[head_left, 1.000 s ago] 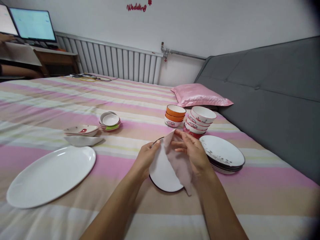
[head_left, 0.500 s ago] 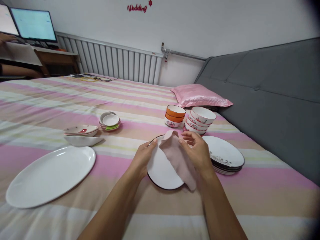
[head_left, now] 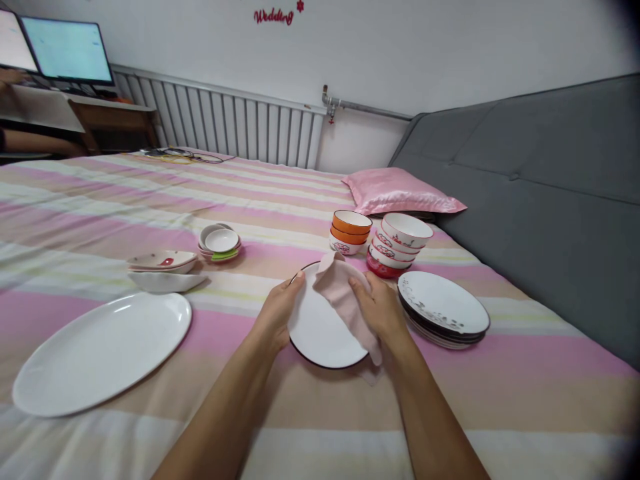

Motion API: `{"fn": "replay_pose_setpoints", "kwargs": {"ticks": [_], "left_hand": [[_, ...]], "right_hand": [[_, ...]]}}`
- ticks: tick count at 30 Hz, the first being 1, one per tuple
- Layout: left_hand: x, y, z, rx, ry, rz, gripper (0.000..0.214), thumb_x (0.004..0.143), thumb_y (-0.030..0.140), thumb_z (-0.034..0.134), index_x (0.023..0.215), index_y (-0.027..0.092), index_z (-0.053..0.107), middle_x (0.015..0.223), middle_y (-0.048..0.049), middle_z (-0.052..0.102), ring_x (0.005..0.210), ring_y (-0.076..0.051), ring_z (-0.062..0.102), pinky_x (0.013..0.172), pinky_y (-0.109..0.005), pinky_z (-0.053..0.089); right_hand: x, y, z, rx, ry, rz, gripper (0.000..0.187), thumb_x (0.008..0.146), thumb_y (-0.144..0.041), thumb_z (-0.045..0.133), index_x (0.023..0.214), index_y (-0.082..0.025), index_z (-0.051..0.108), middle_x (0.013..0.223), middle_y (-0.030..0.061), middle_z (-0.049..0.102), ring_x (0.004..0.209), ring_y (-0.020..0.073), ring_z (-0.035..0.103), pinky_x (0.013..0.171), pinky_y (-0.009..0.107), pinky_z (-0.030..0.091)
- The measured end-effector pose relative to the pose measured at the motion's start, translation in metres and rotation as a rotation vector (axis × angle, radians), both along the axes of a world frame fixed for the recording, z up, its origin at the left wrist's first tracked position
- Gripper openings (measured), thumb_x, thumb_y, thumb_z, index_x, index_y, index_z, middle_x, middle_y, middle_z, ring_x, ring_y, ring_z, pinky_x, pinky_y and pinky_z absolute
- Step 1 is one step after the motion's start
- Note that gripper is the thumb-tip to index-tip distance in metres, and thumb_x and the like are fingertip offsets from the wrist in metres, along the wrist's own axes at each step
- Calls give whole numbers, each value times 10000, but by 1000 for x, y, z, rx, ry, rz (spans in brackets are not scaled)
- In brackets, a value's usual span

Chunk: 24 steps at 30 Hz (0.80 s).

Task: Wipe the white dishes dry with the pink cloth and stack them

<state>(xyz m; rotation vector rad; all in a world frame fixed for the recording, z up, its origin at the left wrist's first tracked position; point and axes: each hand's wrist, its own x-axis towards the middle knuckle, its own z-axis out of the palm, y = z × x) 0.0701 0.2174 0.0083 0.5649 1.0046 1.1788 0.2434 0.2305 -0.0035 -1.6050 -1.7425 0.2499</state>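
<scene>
- Near the centre of the frame, a plate [head_left: 317,327], its right part covered by a cloth [head_left: 343,290].
- At its left rim, the left hand [head_left: 279,308], clamped on the plate, thumb on top.
- At its right rim, the right hand [head_left: 381,308], pinching the cloth; fingers underneath hidden.
- Right of centre, a plate stack [head_left: 445,303].
- Lower left, a platter [head_left: 105,353].

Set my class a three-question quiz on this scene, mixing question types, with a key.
1. True or false: the left hand is clear of the dark-rimmed plate.
2. Which is nearer the gray headboard: the pink pillow or the oval platter?
3. Fill in: the right hand holds a pink ____ against the plate.

Key: 1. False; it holds the plate. 2. The pillow. 3. Cloth.
</scene>
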Motion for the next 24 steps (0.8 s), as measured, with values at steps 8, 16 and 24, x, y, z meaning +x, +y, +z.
{"fn": "replay_pose_setpoints", "kwargs": {"ticks": [8,16,24], "left_hand": [[-8,-5,7,40,82,-212,308,723,395,642,921,159,640,557,-40,644,437,-170,584,458,-271,459],[-9,-6,-1,94,175,-413,409,709,470,628,983,168,638,737,-92,687,568,-206,632,521,-306,486],[-11,-9,-3,152,278,-496,371,713,495,616,852,150,624,743,-64,665,591,-160,610,530,-245,449]], "right_hand": [[0,-4,0,32,-47,157,323,893,-458,324,700,-221,431,614,-7,527,590,157,490,560,247,298],[-4,-8,4,-36,-161,307,286,876,-458,377,744,-220,463,642,-3,564,573,152,484,529,238,258],[-8,-12,9,-67,-157,390,221,874,-401,404,809,-219,512,721,5,609,602,140,506,547,231,274]]}}
